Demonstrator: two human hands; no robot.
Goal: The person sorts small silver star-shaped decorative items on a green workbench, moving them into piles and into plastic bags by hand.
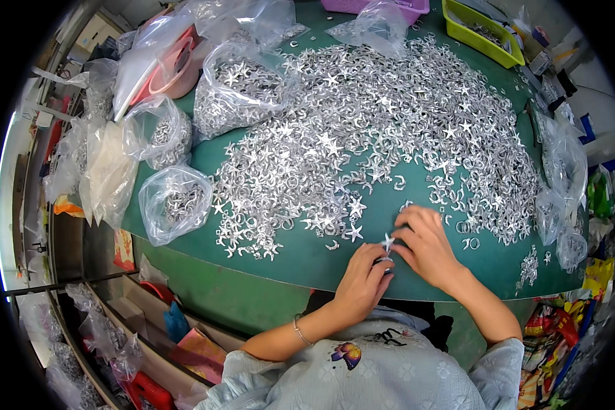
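Note:
A large heap of small silver star-shaped and ring-shaped metal pieces [389, 116] covers the green table [307, 256]. Near the table's front edge my two hands meet. My left hand [363, 277] and my right hand [427, 242] pinch one silver star piece [388, 241] between their fingertips, just above a small ring-like part under my left fingers. A thin bracelet sits on my left wrist. Loose pieces lie around the hands.
Clear plastic bags of silver parts [174, 201] [239, 85] stand at the left and back of the table, more bags at the right edge [560, 171]. A yellow-green tray [482, 34] is at the back right. Shelves with bags lie below left.

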